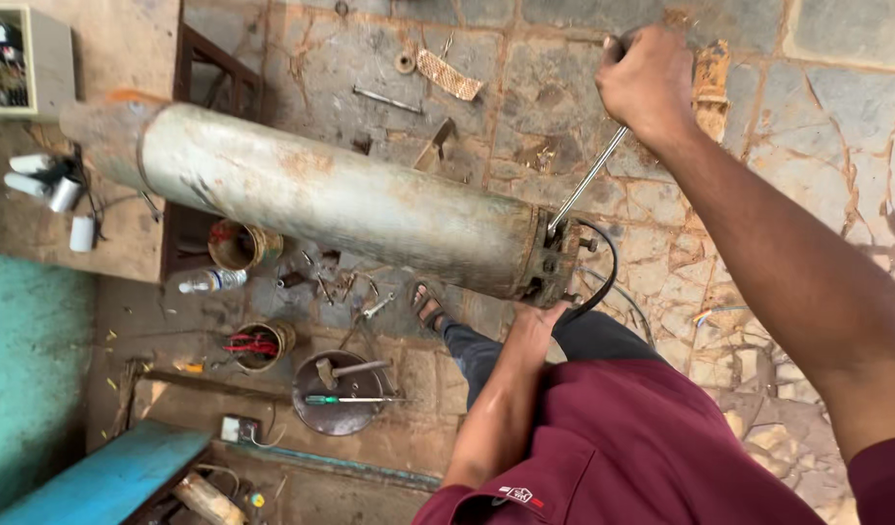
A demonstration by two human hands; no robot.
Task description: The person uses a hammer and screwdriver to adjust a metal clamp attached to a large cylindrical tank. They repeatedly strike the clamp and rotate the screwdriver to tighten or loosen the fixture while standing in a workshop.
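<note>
Step in hand: working fastener on end flange of long rusty grey cylinder [341, 199], lying raised and tilted over stone floor [817, 107]. Right hand [645, 78] fisted tight round top of long metal rod tool [588, 180], tip seated at flange. Left hand [537, 326] pressed under cylinder end, steadying; grip closure hidden, cannot tell. Black cable [603, 272] looping off flange. Round pan [339, 394] with hammer, screwdriver below cylinder. Next move, likely: firm turning, cylinder kept braced.
</note>
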